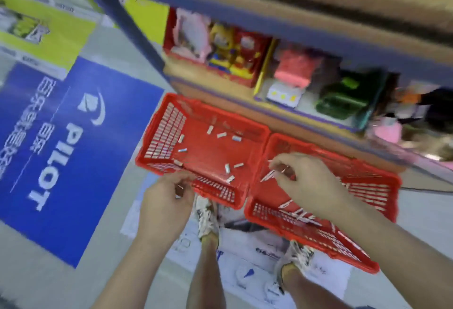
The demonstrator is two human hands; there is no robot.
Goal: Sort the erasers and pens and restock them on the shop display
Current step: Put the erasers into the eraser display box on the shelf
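Two red plastic baskets stand side by side on the floor. The left basket (159, 134) holds several small white erasers (221, 134) scattered on its bottom. The right basket (367, 181) holds several white pens (301, 215) near its front. My left hand (169, 201) hovers at the left basket's near rim, fingers curled round something small that I cannot make out. My right hand (304, 181) is over the right basket and pinches a white pen (268, 175) between thumb and fingers. The picture is blurred by motion.
A low shop shelf (220, 83) behind the baskets carries colourful boxed goods (220, 46). A blue PILOT floor sign (73, 151) lies to the left. My legs and sneakers (207, 218) stand just in front of the baskets on printed paper.
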